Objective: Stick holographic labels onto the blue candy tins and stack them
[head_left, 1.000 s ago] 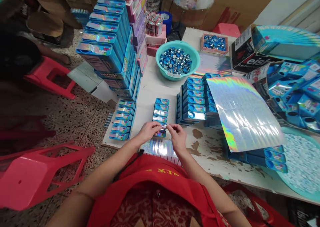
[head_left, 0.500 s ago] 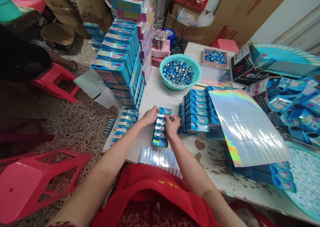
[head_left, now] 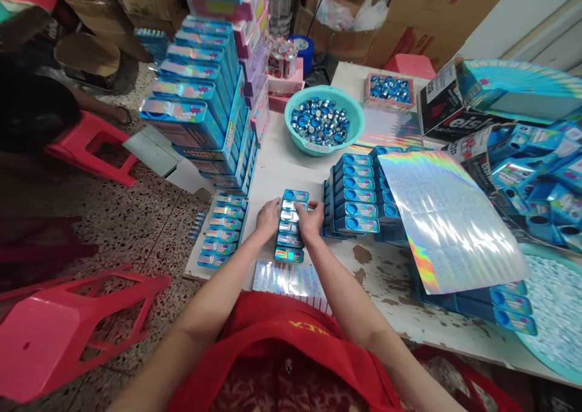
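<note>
A short row of narrow blue boxes (head_left: 290, 240) with shiny holographic tops stands on the table in front of me, between my hands. My left hand (head_left: 268, 218) lies along the row's left side, its fingers stretched forward and close together. On the right side, my right hand (head_left: 311, 221) has its thumb over the box tops and its fingers bent by the row's right edge. A stack of silvery holographic sheets (head_left: 288, 277) lies just in front of my red apron. Further right stands a larger block of blue boxes (head_left: 359, 194), with round recesses in their tops.
A turquoise basin (head_left: 291, 130) holds blue and silver caps. Tall stacked blue boxes (head_left: 186, 127) and another row of blue boxes (head_left: 220, 236) stand left. A holographic sheet (head_left: 454, 224) lies over boxes at right. Red stools (head_left: 40, 339) stand on the floor; a person sits at far left.
My left hand has moved down from the row's far end to its left side. My right hand has shifted only slightly. The view has tilted a little.
</note>
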Demonstrator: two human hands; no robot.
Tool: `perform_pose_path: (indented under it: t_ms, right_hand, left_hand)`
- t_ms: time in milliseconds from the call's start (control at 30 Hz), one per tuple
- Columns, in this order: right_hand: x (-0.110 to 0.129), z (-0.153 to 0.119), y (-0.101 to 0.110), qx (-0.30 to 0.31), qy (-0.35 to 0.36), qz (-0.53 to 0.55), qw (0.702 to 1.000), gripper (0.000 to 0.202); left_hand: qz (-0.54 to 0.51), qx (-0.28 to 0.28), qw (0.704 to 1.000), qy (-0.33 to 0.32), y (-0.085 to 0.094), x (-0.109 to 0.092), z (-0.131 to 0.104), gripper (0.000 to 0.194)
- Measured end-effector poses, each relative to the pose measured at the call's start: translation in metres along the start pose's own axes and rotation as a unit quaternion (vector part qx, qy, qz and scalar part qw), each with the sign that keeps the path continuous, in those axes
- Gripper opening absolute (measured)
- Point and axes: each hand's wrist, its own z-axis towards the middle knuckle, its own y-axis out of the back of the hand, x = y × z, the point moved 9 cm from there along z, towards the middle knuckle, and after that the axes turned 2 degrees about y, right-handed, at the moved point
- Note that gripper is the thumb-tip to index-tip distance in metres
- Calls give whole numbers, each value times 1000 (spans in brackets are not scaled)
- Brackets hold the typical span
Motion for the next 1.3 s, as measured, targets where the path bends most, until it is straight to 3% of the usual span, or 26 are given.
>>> perform_pose_path:
  t_ms: [67,167,267,333,367,467,533,600,700,767,900,1000,1067,1167,1300]
  right_hand:
    - [4,3,-3,19,3,-18,1000,32]
    - [6,-11,5,66,16,14,998,32]
    - [5,-53,40,124,105,21,986,41]
    - [-10,-86,70,160,175,-43,971,37]
    - [-23,-97,90,142,196,-91,966,35]
    - [-83,-100,140,49,120,-170,977,48]
    - [-123,-94,144,70,14,-119,990,53]
    - [-144,-91,133,129,-64,-32,989,53]
    - [-133,-93,123,181,-83,45,979,51]
    - [-119,-96,127,192,-69,59,977,46]
    - [-101,-102,142,177,-20,54,982,35]
    - [-89,-105,147,181,56,2,982,30]
    - [-78,-108,148,183,129,-57,973,28]
    - [-63,-115,153,142,244,-188,941,27]
    - [-51,-133,153,107,374,-342,856,27]
  left_hand:
    - [21,35,998,-47,-3,-5,-7,42]
    - [98,26,995,-8,11,11,-22,40]
    - [123,9,992,36,25,26,-59,33]
    - [92,103,990,9,7,22,-91,26]
    - [71,143,987,-4,-3,17,-105,23]
    - [83,168,982,-12,-17,2,-126,20]
    - [131,156,979,0,-15,-4,-123,19]
    - [178,151,972,10,-7,-7,-119,19]
    - [208,108,972,-12,9,-19,-118,21]
    - [171,102,977,-82,2,-41,-126,22]
    - [100,211,942,-242,-66,-94,-147,31]
    - [170,265,923,-221,-114,-102,-144,32]
    - [204,281,918,-191,-128,-101,-140,30]
    - [213,277,922,-165,-129,-99,-135,30]
    - [209,288,924,-140,-128,-95,-132,29]
